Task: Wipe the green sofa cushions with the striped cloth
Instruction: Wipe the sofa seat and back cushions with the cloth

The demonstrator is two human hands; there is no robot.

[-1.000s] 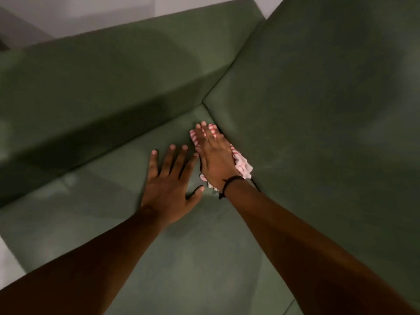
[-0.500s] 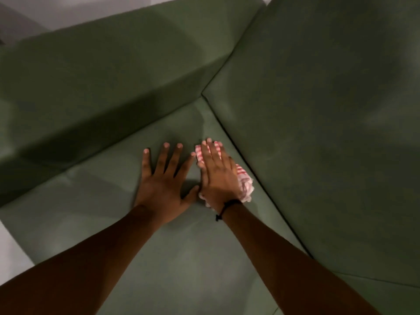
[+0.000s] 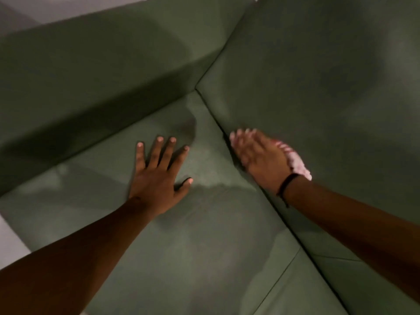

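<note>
While the left hand (image 3: 156,176) lies spread on the seat (image 3: 204,235), the right (image 3: 261,160) presses the cloth (image 3: 297,163) against the back cushion (image 3: 318,87); much wiping probably remains.

Green seat cushion (image 3: 204,246) forms the support surface. Left hand (image 3: 156,180) lies flat on it, fingers spread, centre-left. At the right seam, the back cushion (image 3: 318,87) rises, bearing the right hand (image 3: 261,160) pressed on the striped cloth (image 3: 297,164).
</note>
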